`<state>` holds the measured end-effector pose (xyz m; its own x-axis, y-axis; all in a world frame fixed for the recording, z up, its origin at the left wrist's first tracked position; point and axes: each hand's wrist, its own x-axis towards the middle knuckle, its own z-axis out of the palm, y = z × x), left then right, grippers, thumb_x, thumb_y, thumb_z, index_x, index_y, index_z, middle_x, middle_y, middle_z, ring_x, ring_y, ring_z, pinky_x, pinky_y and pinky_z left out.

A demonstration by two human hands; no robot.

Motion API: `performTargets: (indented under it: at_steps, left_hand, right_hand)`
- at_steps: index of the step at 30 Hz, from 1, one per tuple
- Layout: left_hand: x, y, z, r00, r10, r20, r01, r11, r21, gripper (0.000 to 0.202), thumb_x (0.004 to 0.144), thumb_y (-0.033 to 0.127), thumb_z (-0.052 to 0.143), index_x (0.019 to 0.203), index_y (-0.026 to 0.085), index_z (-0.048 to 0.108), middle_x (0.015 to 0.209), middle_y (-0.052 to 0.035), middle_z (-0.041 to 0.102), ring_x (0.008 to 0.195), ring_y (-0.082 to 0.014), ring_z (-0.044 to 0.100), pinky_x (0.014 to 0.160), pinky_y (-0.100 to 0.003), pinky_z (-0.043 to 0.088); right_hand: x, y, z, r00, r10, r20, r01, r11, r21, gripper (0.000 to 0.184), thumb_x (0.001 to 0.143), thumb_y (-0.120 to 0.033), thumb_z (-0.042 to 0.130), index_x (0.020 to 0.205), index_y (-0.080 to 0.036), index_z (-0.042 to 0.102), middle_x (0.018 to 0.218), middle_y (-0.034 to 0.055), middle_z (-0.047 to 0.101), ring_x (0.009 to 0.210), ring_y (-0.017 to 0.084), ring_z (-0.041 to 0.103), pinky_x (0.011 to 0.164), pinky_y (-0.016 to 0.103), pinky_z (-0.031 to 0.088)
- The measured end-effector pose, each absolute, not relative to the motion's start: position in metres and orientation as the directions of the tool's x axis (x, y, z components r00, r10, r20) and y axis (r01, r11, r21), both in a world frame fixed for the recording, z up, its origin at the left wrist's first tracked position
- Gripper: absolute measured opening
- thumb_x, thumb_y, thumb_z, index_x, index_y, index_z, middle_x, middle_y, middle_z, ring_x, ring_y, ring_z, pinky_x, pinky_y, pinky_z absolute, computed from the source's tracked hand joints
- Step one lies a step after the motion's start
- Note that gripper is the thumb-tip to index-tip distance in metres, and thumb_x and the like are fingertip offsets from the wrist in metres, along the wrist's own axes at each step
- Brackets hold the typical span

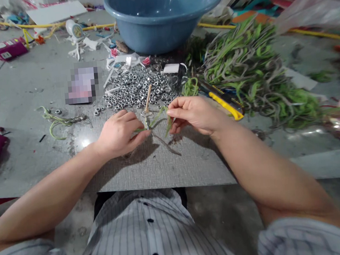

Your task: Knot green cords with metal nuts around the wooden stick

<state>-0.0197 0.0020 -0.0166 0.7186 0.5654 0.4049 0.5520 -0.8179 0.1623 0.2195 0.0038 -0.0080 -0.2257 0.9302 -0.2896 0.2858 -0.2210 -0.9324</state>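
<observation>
My left hand (123, 132) is closed, its thumb and fingertips pinching green and grey cord beside a small metal ring (147, 115). My right hand (194, 113) pinches a green cord (163, 111) between thumb and forefinger, and a loose end hangs below the fingers. A grey cord (168, 145) trails from between the hands onto the table. Behind the ring a thin wooden stick (148, 97) rises at a tilt. Many metal nuts (133, 89) lie heaped just beyond my hands. Left of my left hand lies a finished-looking piece of knotted green cord (57, 122) with metal at one end.
A big blue basin (164, 28) stands at the back. To the right are a pile of green and grey cords (248, 69) and a yellow-and-black utility knife (226, 104). Purple boxes (8, 49) sit at the left. A blurred-out flat object (81, 85) lies left of the nuts.
</observation>
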Motion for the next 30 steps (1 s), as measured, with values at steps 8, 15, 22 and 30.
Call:
performTargets:
  at_steps: [8, 15, 22, 30]
  left_hand:
    - [-0.012, -0.002, -0.020, 0.720, 0.576, 0.386, 0.517, -0.817, 0.256, 0.053, 0.091, 0.062, 0.046, 0.096, 0.016, 0.072, 0.079, -0.0067, 0.065, 0.073, -0.0184, 0.056, 0.070, -0.032, 0.046]
    - [-0.008, -0.001, -0.027, 0.722, 0.553, 0.415, 0.499, -0.833, 0.240, 0.031, 0.096, 0.033, 0.046, 0.086, 0.016, 0.069, 0.073, -0.0047, 0.063, 0.068, -0.0157, 0.054, 0.067, -0.029, 0.043]
    - [-0.007, -0.001, -0.021, 0.686, 0.613, 0.393, 0.499, -0.789, 0.360, 0.025, 0.091, 0.023, 0.047, 0.077, 0.016, 0.066, 0.067, -0.0040, 0.062, 0.067, -0.0149, 0.054, 0.068, -0.028, 0.045]
    - [-0.008, 0.000, -0.021, 0.638, 0.696, 0.331, 0.506, -0.702, 0.500, 0.019, 0.085, 0.022, 0.050, 0.075, 0.016, 0.065, 0.069, -0.0029, 0.063, 0.069, -0.0143, 0.056, 0.071, -0.028, 0.047]
  right_hand:
    - [0.205, 0.001, -0.014, -0.222, 0.917, -0.330, -0.129, -0.363, -0.923, 0.020, 0.075, -0.021, 0.071, 0.073, -0.021, 0.051, 0.063, -0.0039, 0.064, 0.051, 0.012, 0.068, 0.045, 0.019, 0.053]
    - [0.205, -0.001, -0.018, -0.279, 0.921, -0.271, -0.112, -0.312, -0.944, 0.023, 0.074, -0.030, 0.072, 0.075, -0.021, 0.051, 0.067, -0.0027, 0.065, 0.057, 0.013, 0.070, 0.050, 0.021, 0.055]
    - [0.207, -0.002, -0.027, -0.099, 0.995, 0.013, 0.185, 0.031, -0.982, 0.013, 0.084, -0.031, 0.057, 0.095, -0.024, 0.054, 0.097, 0.0039, 0.068, 0.059, 0.013, 0.065, 0.055, 0.029, 0.053]
    - [0.202, -0.019, -0.024, -0.427, 0.808, 0.406, 0.484, 0.584, -0.652, 0.028, 0.091, -0.027, 0.050, 0.116, -0.023, 0.061, 0.126, 0.0110, 0.064, 0.099, 0.020, 0.066, 0.071, 0.031, 0.054]
